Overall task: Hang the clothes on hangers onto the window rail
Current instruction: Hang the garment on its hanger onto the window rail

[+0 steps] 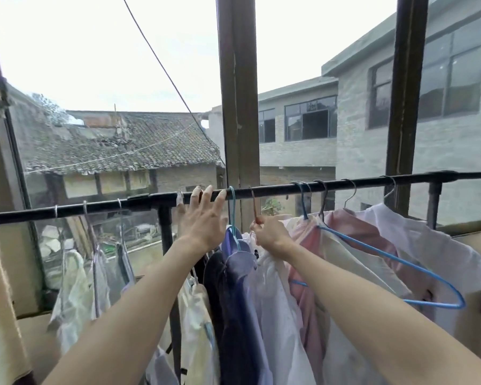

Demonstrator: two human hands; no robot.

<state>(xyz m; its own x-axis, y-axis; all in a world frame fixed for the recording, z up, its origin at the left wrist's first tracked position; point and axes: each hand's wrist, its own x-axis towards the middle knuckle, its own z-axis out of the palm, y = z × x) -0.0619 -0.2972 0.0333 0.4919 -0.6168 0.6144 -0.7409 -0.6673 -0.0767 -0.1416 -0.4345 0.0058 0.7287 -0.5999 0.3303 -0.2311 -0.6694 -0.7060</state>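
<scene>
- Clothes on hangers are crowding the black window rail [275,190], which is running across the middle of the frame, from lower at the left edge to higher at the right.
- I am resting my left hand [203,218] against the rail just left of centre, with its fingers straight and spread and the fingertips reaching over the bar.
- I am pinching the neck of a brown hanger [253,204] with my right hand [270,234], the fingers curled around it just below the rail; its hook is sitting over the bar.
- Under that hand a white garment [278,307] is hanging, between a dark blue shirt [236,287] on a light blue hanger [233,215] and a pink garment [345,226].
- To the right, a blue wire hanger [395,259] is lying tilted across the pale clothes.
- At lower left, three more pale garments [75,282] are hanging well apart from my hands.
- Beyond the glass I am seeing a tiled roof [122,143] and a grey building [372,134].
</scene>
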